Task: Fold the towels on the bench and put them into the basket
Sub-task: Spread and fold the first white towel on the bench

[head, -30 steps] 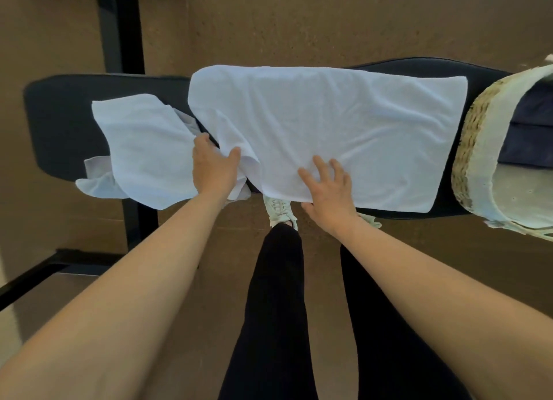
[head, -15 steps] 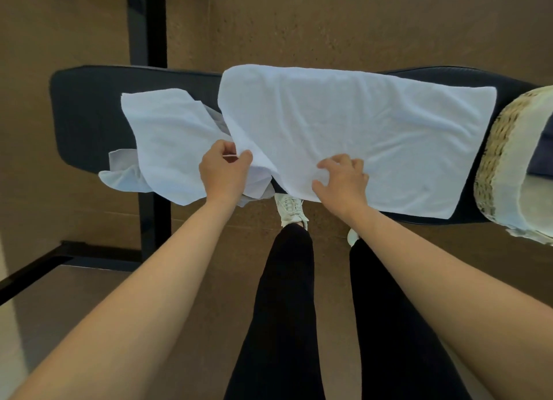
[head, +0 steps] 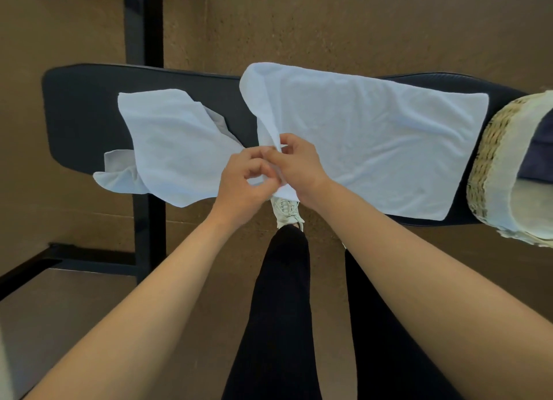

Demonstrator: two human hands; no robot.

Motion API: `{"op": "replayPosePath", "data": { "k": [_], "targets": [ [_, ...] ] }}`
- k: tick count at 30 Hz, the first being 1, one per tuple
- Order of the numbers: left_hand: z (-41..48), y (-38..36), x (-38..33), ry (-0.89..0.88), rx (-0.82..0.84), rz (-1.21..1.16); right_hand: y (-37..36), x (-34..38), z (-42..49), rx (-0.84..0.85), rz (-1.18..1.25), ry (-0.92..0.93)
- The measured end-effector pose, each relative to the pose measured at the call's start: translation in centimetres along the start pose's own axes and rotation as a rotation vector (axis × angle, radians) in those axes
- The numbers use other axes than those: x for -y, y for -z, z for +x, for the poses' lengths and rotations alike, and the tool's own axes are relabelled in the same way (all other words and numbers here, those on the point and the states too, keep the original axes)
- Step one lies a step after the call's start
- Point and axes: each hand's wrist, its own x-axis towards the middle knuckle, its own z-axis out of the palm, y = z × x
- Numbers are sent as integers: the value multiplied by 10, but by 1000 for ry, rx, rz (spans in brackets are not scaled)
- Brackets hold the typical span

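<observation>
Two towels, one basket (head: 490, 166) on desk (head: 83, 106): spread towel (head: 374, 148) beside basket, long axis toward it; crumpled towel (head: 173, 148) farther off. Left hand (head: 242, 184), right hand (head: 299, 163) apparently pinch spread towel's corner.

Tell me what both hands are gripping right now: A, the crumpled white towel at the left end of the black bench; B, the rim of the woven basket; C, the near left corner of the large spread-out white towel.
C: the left hand and the right hand meet on the lifted corner of the large spread-out white towel, well away from the woven straw basket.
</observation>
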Motion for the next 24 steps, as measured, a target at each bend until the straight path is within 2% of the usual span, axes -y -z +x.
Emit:
{"op": "replayPosePath", "data": {
  "k": [2, 4, 9, 13, 16, 19, 24],
  "targets": [
    [7, 1, -4, 174, -104, -230, 5, -3, 3, -22, -86, 24],
    [22, 3, -8, 293, -181, -356, 8, -6, 3, -19, -164, 54],
    [72, 2, -23, 459, 14, -524, 14, -15, -1, 78, -266, 115],
    [108, 14, -42, 518, -80, -622, 14, -21, -8, 150, -290, 121],
    [124, 23, -49, 498, -183, -593, 15, -24, -15, 144, -294, 137],
    [135, 20, -56, 430, -241, -505, 18, -27, -26, 64, -234, 111],
    [137, -17, -90, 277, -157, -298, 43, -37, -54, -78, -92, 71]
  ]
}}
